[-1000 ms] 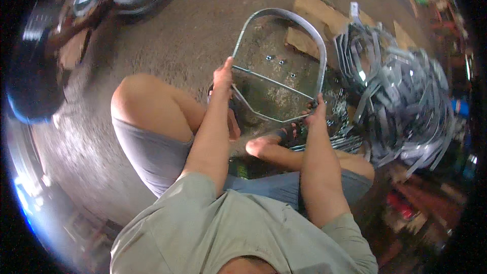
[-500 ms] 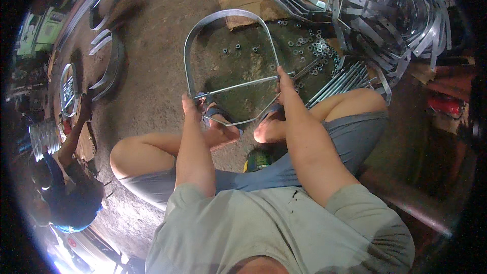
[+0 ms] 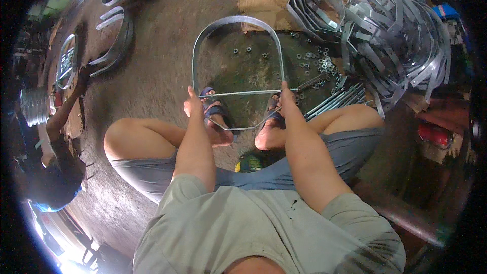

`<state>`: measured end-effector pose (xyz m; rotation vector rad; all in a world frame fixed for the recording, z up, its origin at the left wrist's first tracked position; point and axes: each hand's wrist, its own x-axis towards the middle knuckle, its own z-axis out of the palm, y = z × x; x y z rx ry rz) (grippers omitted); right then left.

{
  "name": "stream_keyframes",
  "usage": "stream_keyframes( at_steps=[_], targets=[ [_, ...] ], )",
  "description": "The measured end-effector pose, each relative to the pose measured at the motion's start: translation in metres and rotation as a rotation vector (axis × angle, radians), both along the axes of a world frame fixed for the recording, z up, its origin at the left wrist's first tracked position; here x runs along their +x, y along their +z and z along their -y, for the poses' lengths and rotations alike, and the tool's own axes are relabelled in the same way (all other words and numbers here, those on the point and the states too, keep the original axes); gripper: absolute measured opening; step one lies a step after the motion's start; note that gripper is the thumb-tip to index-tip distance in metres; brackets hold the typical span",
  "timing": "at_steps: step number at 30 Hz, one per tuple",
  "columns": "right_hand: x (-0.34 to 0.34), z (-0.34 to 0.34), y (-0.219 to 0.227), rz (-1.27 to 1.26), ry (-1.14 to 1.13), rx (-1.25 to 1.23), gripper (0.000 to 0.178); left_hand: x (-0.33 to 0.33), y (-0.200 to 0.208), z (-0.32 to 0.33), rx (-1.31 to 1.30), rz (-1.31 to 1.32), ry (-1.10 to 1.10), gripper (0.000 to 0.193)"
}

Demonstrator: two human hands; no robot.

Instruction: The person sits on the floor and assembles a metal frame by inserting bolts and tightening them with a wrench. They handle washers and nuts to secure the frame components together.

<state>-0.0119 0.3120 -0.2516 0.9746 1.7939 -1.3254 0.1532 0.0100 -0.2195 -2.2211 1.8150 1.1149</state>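
From afar, I have the left hand (image 3: pixel 193 105) and right hand (image 3: pixel 287 100) gripping opposite sides of an arched metal band (image 3: pixel 236 19), spanned by a straight rod (image 3: pixel 243 93).

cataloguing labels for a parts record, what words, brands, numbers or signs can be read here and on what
No readable text anywhere.
D-shaped silver metal strap loop: no lettering visible.
Rounded green-and-yellow object: any markings too small to read.
Shiny red object: too blurred to tell.
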Motion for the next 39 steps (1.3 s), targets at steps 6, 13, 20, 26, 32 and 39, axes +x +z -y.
stream_keyframes(
  at_steps=[6, 13, 20, 26, 32, 39],
  targets=[
    [0.009, 0.021, 0.027, -0.013, -0.114, 0.011, 0.069, 0.006, -0.006, 0.004, 0.059, 0.027, -0.026, 0.096],
    [-0.004, 0.022, 0.053, -0.041, -0.132, 0.065, 0.071, 0.008, -0.016, 0.009, 0.243, -0.270, 0.135, 0.086],
    [-0.011, 0.014, 0.029, -0.112, -0.123, 0.070, 0.078, -0.004, 0.019, 0.004, 0.282, -0.283, 0.197, 0.079],
    [-0.017, 0.020, 0.025, -0.087, -0.011, 0.155, 0.068, -0.012, 0.066, -0.021, 0.062, -0.278, 0.120, 0.069],
    [-0.055, 0.041, -0.037, -0.202, 0.217, 0.305, 0.089, -0.010, 0.028, 0.010, -0.187, -0.022, -0.121, 0.076],
    [-0.046, 0.079, -0.066, -0.332, 0.359, 0.220, 0.082, 0.046, -0.028, 0.018, -0.231, 0.040, -0.085, 0.073]
  ],
)
